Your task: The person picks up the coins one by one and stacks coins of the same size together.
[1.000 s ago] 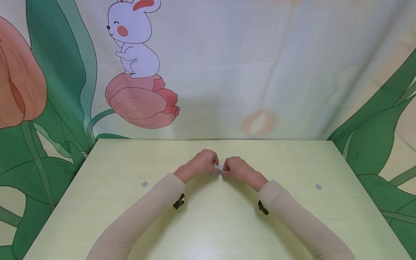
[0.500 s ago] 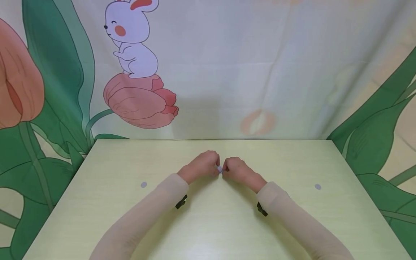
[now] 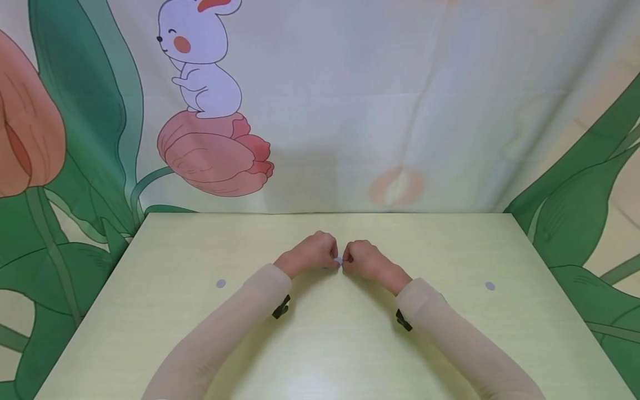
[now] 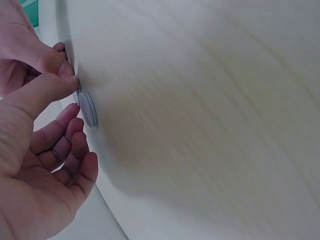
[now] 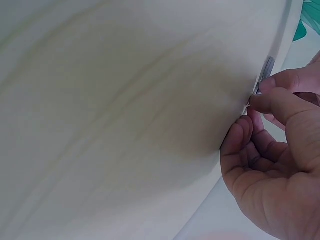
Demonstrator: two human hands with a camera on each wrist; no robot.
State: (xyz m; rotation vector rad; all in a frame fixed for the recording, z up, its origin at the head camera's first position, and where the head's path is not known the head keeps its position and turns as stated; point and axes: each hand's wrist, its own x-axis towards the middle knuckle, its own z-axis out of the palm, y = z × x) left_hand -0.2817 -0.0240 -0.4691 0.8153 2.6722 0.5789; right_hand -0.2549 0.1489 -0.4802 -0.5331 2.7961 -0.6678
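Observation:
My two hands meet at the middle of the pale green table (image 3: 150, 333), fingers curled, knuckles almost touching. Between the fingertips sits a small pale grey piece (image 3: 338, 260). My left hand (image 3: 312, 253) pinches it from the left and my right hand (image 3: 362, 256) from the right. In the left wrist view a round grey disc (image 4: 88, 108) lies flat on the table right at my thumb tip, with a thin white edge (image 4: 76, 67) above it. The right wrist view shows the disc (image 5: 267, 70) beside my thumb and forefinger, which are pressed together. What exactly each fingertip grips is partly hidden.
Two small grey dots lie on the table, one at the left (image 3: 220, 284) and one at the right (image 3: 489, 286). A printed cloth with a rabbit (image 3: 202, 55) and tulips hangs behind the table's far edge. Black clips sit on both sleeves.
The hands have stayed together at the same spot, the left hand drawing slightly closer to the right. The small piece remains pinched between them.

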